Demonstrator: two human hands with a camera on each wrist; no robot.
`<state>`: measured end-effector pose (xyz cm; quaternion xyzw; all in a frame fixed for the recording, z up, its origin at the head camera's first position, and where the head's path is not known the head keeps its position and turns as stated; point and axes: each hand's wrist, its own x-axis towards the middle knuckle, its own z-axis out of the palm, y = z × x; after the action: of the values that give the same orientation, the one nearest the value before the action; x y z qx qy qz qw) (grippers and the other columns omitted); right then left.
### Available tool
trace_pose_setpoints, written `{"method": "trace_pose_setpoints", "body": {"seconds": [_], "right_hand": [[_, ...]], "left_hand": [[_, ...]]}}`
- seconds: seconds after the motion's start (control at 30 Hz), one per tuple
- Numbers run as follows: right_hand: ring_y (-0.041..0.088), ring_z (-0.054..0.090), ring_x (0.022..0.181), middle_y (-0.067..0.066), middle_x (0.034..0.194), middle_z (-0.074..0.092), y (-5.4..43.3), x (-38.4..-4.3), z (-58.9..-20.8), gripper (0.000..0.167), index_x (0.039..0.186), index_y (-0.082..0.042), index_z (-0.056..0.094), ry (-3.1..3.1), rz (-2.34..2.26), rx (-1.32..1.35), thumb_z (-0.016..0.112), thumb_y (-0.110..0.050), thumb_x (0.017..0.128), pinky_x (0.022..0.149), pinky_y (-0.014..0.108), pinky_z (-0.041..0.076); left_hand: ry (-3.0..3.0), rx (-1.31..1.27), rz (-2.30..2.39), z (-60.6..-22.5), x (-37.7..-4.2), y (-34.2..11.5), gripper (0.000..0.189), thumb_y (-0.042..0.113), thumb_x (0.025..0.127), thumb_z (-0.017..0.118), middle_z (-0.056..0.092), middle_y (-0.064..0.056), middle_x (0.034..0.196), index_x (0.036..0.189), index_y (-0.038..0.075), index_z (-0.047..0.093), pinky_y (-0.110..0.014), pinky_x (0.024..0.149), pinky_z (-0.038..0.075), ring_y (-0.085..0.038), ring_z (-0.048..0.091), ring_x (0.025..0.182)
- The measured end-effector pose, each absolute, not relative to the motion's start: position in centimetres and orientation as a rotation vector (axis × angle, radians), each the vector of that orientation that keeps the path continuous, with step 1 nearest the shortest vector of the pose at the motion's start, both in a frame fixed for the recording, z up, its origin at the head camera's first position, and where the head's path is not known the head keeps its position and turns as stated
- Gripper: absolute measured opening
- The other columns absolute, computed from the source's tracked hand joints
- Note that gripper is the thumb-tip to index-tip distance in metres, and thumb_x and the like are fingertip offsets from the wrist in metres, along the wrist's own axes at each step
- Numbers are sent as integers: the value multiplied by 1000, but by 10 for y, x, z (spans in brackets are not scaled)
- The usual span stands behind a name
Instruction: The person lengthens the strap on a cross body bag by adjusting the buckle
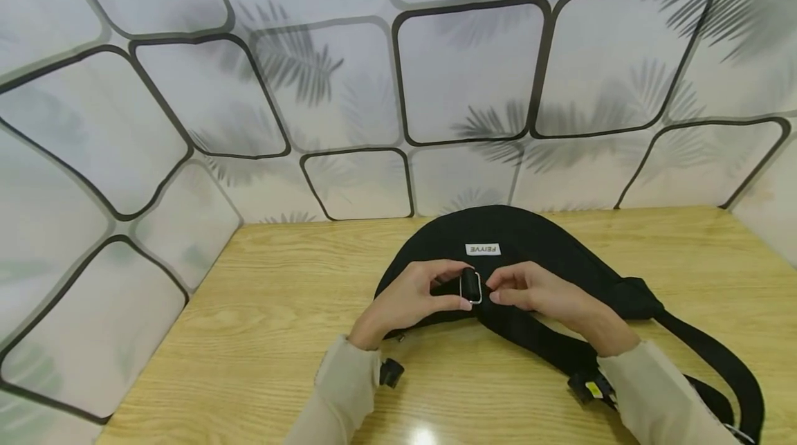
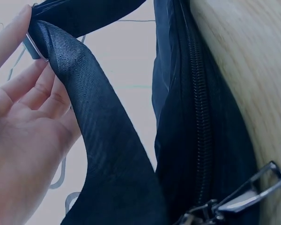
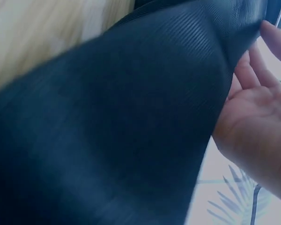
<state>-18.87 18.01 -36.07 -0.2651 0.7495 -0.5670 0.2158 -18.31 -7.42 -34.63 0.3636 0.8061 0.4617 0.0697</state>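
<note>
A black waist bag [image 1: 529,237] with a white label [image 1: 482,249] lies on the table. In front of it, my left hand [image 1: 407,296] pinches a rectangular metal strap buckle [image 1: 480,287] between thumb and fingers. Black webbing strap [image 2: 103,117] runs through this buckle and hangs down in the left wrist view. Just right of the buckle, my right hand [image 1: 542,289] has its thumb and fingers on either side of the strap [image 3: 131,103], pinching its edge. Along the bag runs a zipper [image 2: 200,108] with a metal pull [image 2: 243,197].
On the wooden table [image 1: 249,334], a black plastic clip [image 1: 391,372] lies by the left sleeve. Another clip [image 1: 584,387] with a yellow tag sits by the right sleeve. A strap loop [image 1: 716,348] curves at the right. Patterned wall covering [image 1: 349,85] stands behind.
</note>
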Motion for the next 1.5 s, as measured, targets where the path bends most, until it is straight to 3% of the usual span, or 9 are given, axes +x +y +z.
{"method": "trace_pose_setpoints", "body": {"seconds": [0.13, 0.27, 0.5, 0.67, 0.77, 1.0, 1.17, 1.5], "right_hand": [[5, 33, 53, -7, 67, 44, 182, -191, -365, 17, 104, 12, 63, 2058, -1522, -763, 59, -4, 100, 52, 23, 29], [6, 36, 55, -7, 67, 46, 180, -191, -367, 16, 101, 15, 61, 2039, -1566, -784, 59, -1, 99, 52, 25, 28], [12, 57, 82, -2, 85, 64, 173, -187, -367, 13, 101, 13, 62, 2109, -1655, -786, 58, 1, 100, 79, 26, 47], [14, 60, 87, 2, 91, 66, 168, -185, -364, 12, 101, 13, 61, 2104, -1694, -762, 57, 2, 100, 83, 26, 48], [14, 58, 86, 3, 91, 64, 171, -185, -363, 14, 103, 11, 62, 2090, -1674, -748, 58, -2, 101, 80, 26, 47], [7, 35, 56, -5, 69, 46, 181, -190, -363, 16, 103, 11, 64, 2118, -1545, -760, 59, -4, 100, 54, 25, 30], [5, 32, 53, -8, 65, 40, 186, -192, -363, 15, 102, 13, 63, 2121, -1495, -768, 57, -1, 100, 53, 23, 30], [6, 39, 58, -7, 69, 46, 184, -193, -367, 12, 99, 13, 63, 2110, -1556, -864, 57, 3, 99, 54, 25, 32]], "left_hand": [[2424, 1087, 1394, -347, -183, -76, 44, 12, 92, 77, 70, -8, 113, 133, 1, 64, -48, 90, 52, -31, 65, 106], [2442, 1076, 1376, -347, -184, -76, 44, 13, 93, 77, 70, -8, 114, 133, 1, 64, -45, 90, 53, -29, 65, 106], [2413, 1077, 1333, -350, -184, -72, 48, 12, 93, 76, 68, -9, 126, 138, 0, 61, -34, 97, 50, -17, 63, 116], [2374, 1113, 1334, -351, -184, -70, 46, 10, 94, 75, 67, -8, 129, 137, 3, 61, -29, 100, 47, -9, 61, 118], [2377, 1122, 1348, -349, -183, -72, 48, 10, 95, 74, 66, -11, 131, 139, -1, 59, -36, 101, 48, -15, 61, 119], [2465, 1064, 1342, -343, -182, -79, 52, 13, 96, 72, 60, -16, 138, 142, -4, 54, -41, 103, 47, -28, 58, 125], [2469, 1082, 1362, -341, -181, -81, 50, 12, 97, 71, 59, -19, 138, 141, -6, 55, -44, 104, 46, -31, 57, 127], [2454, 1036, 1345, -342, -182, -80, 54, 13, 97, 71, 56, -18, 143, 143, -6, 52, -43, 106, 44, -31, 55, 129]]}}
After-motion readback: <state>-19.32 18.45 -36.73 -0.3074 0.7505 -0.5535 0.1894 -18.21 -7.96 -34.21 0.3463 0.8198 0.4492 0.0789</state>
